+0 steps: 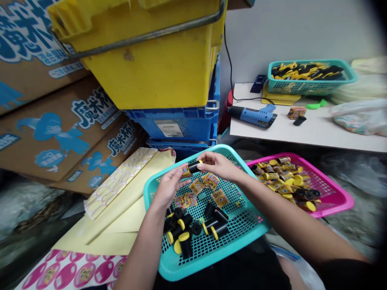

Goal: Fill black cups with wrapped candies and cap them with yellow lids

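Observation:
Above the teal basket on my lap, my two hands meet at one small canister. My right hand pinches the yellow-capped end of the black canister. My left hand grips a printed yellow sleeve around its other end; how far the sleeve covers it is partly hidden by my fingers. Loose flat printed sleeves lie in the basket below my hands. Several black canisters with yellow caps are heaped toward its near left, with more at the middle.
A pink basket of sleeved canisters stands to the right. Behind it, a white table carries a blue heat gun and another teal basket. Yellow and blue crates are stacked ahead, beside cartons at left.

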A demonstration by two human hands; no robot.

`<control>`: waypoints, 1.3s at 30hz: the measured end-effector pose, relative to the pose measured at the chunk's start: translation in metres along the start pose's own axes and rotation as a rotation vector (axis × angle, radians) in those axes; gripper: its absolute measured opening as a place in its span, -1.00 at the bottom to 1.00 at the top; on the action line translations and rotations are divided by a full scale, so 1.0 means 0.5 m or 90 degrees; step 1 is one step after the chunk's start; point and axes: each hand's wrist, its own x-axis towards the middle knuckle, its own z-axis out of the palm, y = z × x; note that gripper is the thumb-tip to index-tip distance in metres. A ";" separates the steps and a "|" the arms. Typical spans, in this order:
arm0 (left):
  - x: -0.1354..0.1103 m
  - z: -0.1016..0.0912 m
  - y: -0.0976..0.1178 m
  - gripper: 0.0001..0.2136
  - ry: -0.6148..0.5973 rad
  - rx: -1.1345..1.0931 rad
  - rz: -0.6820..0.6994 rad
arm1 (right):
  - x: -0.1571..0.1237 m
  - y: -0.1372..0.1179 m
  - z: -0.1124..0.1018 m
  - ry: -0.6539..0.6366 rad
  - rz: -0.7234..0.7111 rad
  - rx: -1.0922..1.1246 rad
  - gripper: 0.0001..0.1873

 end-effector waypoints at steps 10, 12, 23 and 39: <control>0.006 0.006 -0.008 -0.61 0.033 0.060 0.025 | 0.004 0.026 0.019 0.067 -0.024 -0.049 -0.66; 0.005 0.008 -0.008 -0.56 0.032 0.069 0.016 | 0.004 0.035 0.029 0.074 -0.050 -0.029 -0.66; -0.008 0.020 0.011 -0.66 0.042 0.041 0.027 | 0.002 0.054 0.055 0.061 -0.140 0.059 -0.66; 0.000 0.033 -0.009 -0.71 -0.016 -0.033 0.025 | -0.005 0.069 0.072 -0.157 0.052 0.354 -0.37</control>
